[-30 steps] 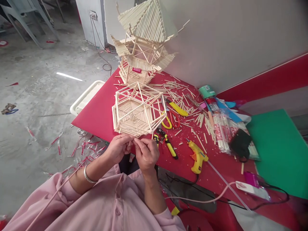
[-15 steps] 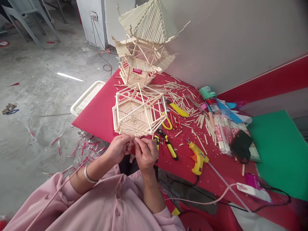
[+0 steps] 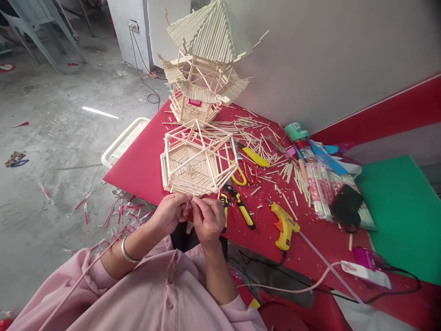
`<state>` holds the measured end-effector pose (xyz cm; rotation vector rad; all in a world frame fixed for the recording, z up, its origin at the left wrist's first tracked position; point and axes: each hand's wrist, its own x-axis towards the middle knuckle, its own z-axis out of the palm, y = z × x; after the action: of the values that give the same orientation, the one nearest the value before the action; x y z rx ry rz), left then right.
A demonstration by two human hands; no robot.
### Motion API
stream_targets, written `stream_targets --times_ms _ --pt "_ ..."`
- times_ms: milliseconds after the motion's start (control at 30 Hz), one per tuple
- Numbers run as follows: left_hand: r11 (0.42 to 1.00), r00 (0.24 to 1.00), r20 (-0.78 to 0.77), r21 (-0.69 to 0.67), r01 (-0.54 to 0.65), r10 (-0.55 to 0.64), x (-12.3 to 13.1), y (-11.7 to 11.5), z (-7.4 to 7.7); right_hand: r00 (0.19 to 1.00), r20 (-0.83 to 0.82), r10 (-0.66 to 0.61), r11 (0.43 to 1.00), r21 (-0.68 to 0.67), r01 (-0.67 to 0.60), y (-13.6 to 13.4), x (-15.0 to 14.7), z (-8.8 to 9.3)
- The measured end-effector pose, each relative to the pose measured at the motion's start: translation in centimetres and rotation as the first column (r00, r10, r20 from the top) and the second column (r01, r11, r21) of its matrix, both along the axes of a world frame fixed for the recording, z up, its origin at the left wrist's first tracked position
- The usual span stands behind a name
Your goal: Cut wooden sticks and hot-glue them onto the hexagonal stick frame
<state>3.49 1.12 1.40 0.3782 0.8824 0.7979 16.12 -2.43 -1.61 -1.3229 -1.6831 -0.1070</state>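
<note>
My left hand (image 3: 172, 212) and my right hand (image 3: 208, 219) meet fingertip to fingertip at the table's front edge. Both are closed in a pinch. A tiny pale bit shows between the fingertips, too small and covered to name. Just beyond them sits a hexagonal frame of wooden sticks (image 3: 203, 151), its floor (image 3: 189, 168) laid in rings of sticks. Behind it rises a tiered stick pagoda (image 3: 212, 50) with sloping roofs. Right of my right hand lie yellow-and-black pliers (image 3: 243, 212).
On the red table (image 3: 138, 170) lie scissors (image 3: 248, 171), a yellow utility knife (image 3: 255, 156), loose sticks (image 3: 251, 131) and a yellow glue gun (image 3: 284, 226). Bagged sticks (image 3: 319, 193), a green board (image 3: 399, 216) and a power strip (image 3: 367, 275) are at right. A cable crosses my left arm.
The view has shifted very slightly. My hands keep the same pinch at the same spot, and the stick frame and tools stay put.
</note>
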Motion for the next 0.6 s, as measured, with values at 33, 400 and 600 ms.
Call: stream_targets --times_ms 33,400,600 --pt "1.000 1.000 0.003 0.001 -0.001 0.001 -0.02 -0.01 -0.12 1.000 -0.003 0.001 1.000 0.001 -0.001 0.02 -0.02 0.02" --pt "1.000 1.000 -0.011 0.003 0.016 -0.016 -0.06 -0.17 -0.20 0.993 -0.116 -0.002 0.998 -0.056 -0.004 0.05 -0.21 0.02" --pt "1.000 1.000 -0.012 0.012 0.003 -0.003 0.00 -0.26 0.12 0.989 -0.148 0.009 0.997 -0.078 -0.020 0.00 -0.10 -0.04"
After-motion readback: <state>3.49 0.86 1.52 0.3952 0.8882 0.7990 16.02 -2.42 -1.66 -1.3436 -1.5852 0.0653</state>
